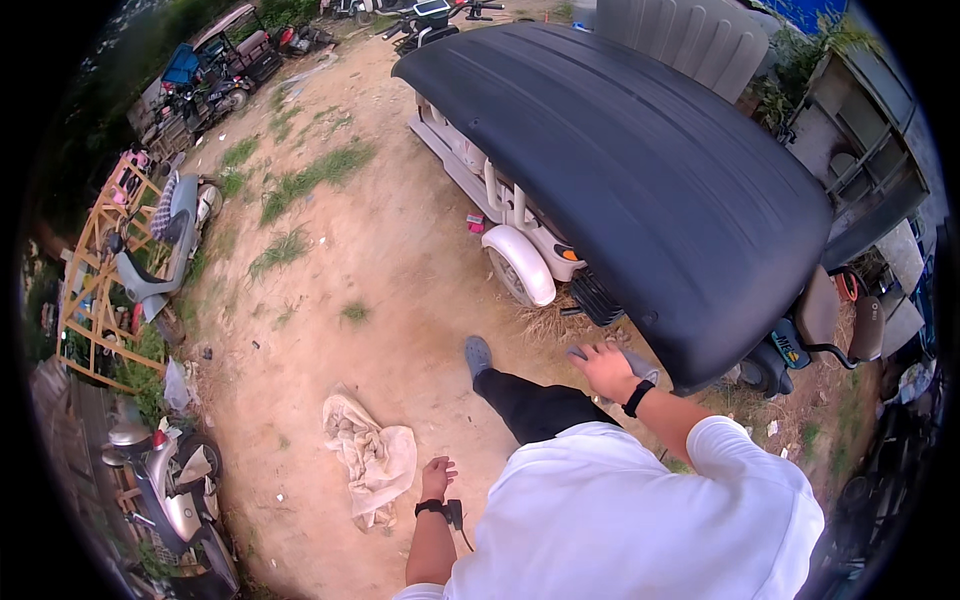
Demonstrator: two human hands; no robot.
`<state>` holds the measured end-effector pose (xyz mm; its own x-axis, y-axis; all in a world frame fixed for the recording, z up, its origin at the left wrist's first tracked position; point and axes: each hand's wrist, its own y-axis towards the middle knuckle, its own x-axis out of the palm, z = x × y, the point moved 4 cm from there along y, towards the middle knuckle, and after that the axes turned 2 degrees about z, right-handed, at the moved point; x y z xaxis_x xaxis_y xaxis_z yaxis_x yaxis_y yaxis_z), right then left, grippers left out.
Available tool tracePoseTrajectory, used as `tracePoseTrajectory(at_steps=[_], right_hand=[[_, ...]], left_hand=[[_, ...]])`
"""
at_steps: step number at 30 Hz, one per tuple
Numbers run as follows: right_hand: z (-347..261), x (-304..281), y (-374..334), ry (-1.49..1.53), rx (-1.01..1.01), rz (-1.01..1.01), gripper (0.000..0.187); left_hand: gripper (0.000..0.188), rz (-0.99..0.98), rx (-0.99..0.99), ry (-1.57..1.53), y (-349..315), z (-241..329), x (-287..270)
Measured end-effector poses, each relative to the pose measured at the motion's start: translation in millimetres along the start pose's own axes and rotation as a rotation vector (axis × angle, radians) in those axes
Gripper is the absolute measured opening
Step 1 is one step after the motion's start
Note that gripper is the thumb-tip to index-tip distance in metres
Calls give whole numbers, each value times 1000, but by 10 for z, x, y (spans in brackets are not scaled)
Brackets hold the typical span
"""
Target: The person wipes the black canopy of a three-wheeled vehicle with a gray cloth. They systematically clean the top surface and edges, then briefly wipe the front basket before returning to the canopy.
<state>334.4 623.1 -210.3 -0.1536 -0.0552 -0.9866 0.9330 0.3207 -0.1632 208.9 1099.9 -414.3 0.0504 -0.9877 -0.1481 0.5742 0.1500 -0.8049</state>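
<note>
My right hand [602, 371] reaches out beside the lower edge of a large black vehicle roof [640, 190], its fingers bent round a grey thing [640, 366] that shows on both sides of the hand. Its kind is not clear. Low on my left, my left hand [437, 478] hangs open and holds nothing, fingers slightly curled. Black bands circle both wrists, and a small black device with a cable [456, 515] is by the left one. Under the roof stands a pale three-wheeler [520, 262], its body partly hidden.
A crumpled beige cloth or sack [372, 455] lies on the sandy ground left of my left hand. Parked scooters [165, 250] and a wooden lattice frame [95, 270] line the left side. A grey ribbed panel [690, 40] rises behind the roof; sheet-metal pieces [870, 130] stand far right.
</note>
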Motion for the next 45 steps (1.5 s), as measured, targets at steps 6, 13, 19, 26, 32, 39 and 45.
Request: tracePoseTrajectory(at_steps=[6, 13, 19, 26, 32, 39, 45], right_hand=[[200, 390, 1175, 142, 168, -168, 55], [132, 3, 2980, 305, 192, -79, 61], [14, -673, 4409, 369, 48, 17, 56], [-56, -1182, 5759, 385, -4, 122, 54], [43, -1030, 6707, 390, 151, -31, 54], [400, -261, 6973, 367, 541, -508, 51], [296, -497, 7670, 558, 879, -474, 54]], left_hand=[[32, 106, -65, 15, 301, 671, -717], [31, 217, -197, 83, 466, 2007, -1581], [23, 328, 63, -57, 980, 3074, -1780], [24, 100, -208, 3, 1664, 3103, -1683], [29, -103, 511, 1102, 2627, 3118, -2316], [28, -132, 75, 1046, 4256, 4598, -3752], [25, 216, 209, 433, 6032, 7251, -4017]])
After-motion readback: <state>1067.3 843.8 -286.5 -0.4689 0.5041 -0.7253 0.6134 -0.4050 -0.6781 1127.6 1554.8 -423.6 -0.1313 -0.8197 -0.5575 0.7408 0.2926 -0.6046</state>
